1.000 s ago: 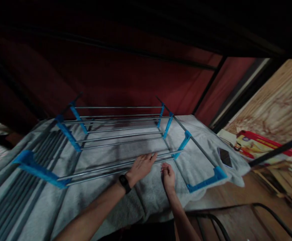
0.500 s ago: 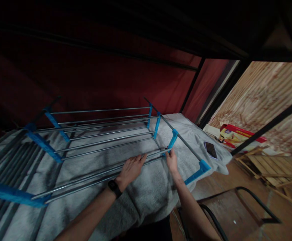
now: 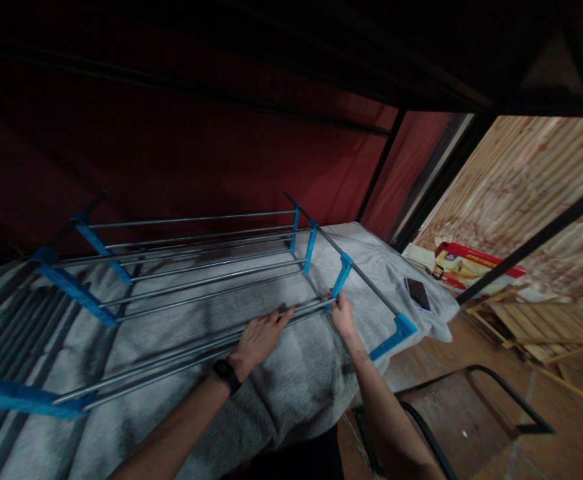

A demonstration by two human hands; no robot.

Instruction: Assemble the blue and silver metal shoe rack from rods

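Note:
A rack frame of grey metal tubes and blue plastic brackets lies across the grey blanket (image 3: 291, 380). My left hand (image 3: 259, 340), with a black watch on the wrist, is over the near pair of metal tubes (image 3: 171, 360), its fingers bent around the upper one. At the right end of this tube, my right hand (image 3: 342, 318) pinches the lower part of a blue bracket (image 3: 341, 275), where the tube meets it. Part of that joint is hidden by the fingers. Another blue bracket (image 3: 394, 338) sticks out from the side pole, to the right of my right hand.
Several loose grey tubes (image 3: 26, 333) lie at the left. A phone (image 3: 417, 294) rests on the blanket's right side. Beyond stand a red and yellow box (image 3: 476, 267), a wooden slatted piece (image 3: 546, 327) and a black-framed chair (image 3: 461, 413). Dark bed posts rise around.
The view has shifted slightly, so the rack sits a little further left. Both hands keep nearly the same places on the tube and the bracket.

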